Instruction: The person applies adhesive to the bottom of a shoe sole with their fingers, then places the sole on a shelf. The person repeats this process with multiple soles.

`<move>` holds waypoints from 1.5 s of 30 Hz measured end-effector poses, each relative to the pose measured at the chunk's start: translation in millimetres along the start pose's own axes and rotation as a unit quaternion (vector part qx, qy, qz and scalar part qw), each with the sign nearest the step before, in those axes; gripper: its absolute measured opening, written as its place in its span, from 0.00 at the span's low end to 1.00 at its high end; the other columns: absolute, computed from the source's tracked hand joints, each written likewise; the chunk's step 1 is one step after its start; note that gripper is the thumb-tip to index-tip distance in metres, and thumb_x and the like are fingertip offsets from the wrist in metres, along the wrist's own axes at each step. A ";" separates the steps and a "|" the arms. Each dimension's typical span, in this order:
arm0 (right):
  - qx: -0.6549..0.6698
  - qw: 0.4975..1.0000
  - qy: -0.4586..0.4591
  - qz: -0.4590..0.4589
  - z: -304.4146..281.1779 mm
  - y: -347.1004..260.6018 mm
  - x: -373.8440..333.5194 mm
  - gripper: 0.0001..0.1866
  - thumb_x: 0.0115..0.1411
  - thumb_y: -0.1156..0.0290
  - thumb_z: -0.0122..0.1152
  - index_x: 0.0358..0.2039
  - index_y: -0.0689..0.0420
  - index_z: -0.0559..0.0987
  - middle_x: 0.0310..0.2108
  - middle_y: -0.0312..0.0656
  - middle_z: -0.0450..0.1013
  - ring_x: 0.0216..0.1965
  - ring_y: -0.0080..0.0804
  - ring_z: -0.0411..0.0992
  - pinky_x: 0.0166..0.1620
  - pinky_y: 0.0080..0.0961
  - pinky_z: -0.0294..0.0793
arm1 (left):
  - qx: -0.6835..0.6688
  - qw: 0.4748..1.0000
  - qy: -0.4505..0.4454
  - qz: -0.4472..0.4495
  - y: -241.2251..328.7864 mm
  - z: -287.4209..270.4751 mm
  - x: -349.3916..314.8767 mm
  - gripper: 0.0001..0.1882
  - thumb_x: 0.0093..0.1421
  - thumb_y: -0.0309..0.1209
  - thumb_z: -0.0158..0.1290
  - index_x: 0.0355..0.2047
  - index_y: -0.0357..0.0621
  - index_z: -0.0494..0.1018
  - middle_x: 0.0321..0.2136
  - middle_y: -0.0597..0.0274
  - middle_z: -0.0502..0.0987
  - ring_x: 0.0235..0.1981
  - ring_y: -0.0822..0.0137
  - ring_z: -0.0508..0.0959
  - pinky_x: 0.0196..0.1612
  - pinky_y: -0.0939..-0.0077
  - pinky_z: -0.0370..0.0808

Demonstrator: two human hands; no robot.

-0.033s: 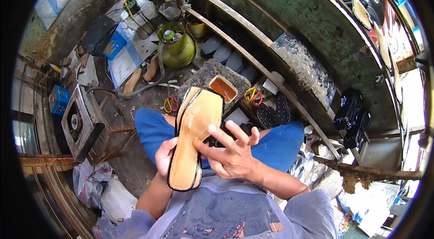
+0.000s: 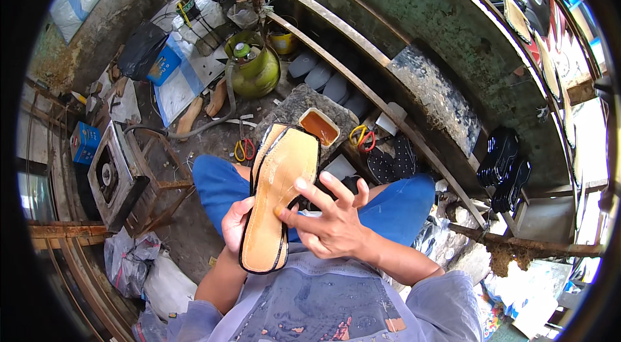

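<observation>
A tan, square-toed shoe sole (image 2: 288, 154) with a stitched-looking line and black edging is held upright over my lap, toe end pointing away. Behind it, a second similar sole (image 2: 262, 154) shows along its left side. My left hand (image 2: 237, 224) grips the narrow middle from the left, its thumb on the edge and its other fingers hidden behind. My right hand (image 2: 333, 219) lies over the right side with fingers spread, its thumb and index fingertip at the sole's face near the middle. Just beyond the toe is an open tray of orange-brown stuff (image 2: 319, 126).
Two pairs of scissors, one yellow-and-red handled (image 2: 244, 150) and another (image 2: 362, 138), lie beyond my knees. A green gas cylinder (image 2: 254, 70) with a hose stands ahead. On the left is a stove on a frame (image 2: 110, 174). Wooden rails (image 2: 362, 86) cross the right.
My right hand's fingers have shifted very slightly left over the sole. The left hand and the soles stay in place.
</observation>
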State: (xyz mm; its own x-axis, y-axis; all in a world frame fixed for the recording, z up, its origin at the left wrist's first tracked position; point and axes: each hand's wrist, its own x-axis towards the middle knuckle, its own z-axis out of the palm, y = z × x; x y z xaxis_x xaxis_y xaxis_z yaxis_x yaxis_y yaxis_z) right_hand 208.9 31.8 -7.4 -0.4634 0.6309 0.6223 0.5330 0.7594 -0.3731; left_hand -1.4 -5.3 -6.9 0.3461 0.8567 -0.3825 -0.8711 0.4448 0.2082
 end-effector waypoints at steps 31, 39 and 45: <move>-0.082 0.963 0.050 -0.254 1.4 27.1 -2.2 0.29 0.54 0.61 0.58 0.59 0.27 0.79 0.63 0.01 0.66 0.73 0.14 0.48 0.72 0.44 0.31 | -0.062 0.988 -0.085 -0.114 7.3 6.3 16.3 0.31 0.72 0.44 0.37 0.64 0.29 0.66 0.51 0.37 0.77 0.49 0.49 0.79 0.55 0.56 0.78; -0.069 0.983 0.044 -0.167 1.7 35.4 14.3 0.25 0.58 0.51 0.50 0.55 0.22 0.83 0.72 0.28 0.58 0.74 0.39 0.46 0.73 0.56 0.15 | -0.084 0.990 -0.088 -0.073 9.3 11.9 21.8 0.30 0.73 0.43 0.37 0.64 0.29 0.66 0.51 0.36 0.78 0.49 0.47 0.79 0.54 0.52 0.78; 0.134 0.983 -0.114 -0.059 29.5 29.3 -20.3 0.25 0.53 0.53 0.56 0.53 0.24 0.84 0.75 0.45 0.55 0.77 0.51 0.43 0.72 0.59 0.21 | -0.078 0.991 -0.093 -0.046 14.8 -21.6 40.1 0.30 0.72 0.44 0.39 0.63 0.32 0.68 0.49 0.37 0.79 0.46 0.44 0.80 0.52 0.53 0.80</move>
State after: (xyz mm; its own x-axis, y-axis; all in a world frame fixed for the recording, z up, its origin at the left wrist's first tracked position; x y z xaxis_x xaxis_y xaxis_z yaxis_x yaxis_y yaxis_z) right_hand 213.1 45.9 -51.3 -0.6742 0.5316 0.5127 0.2751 0.8250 -0.4937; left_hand -7.9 30.0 -38.6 0.4723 0.8544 -0.2168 -0.8712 0.4898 0.0325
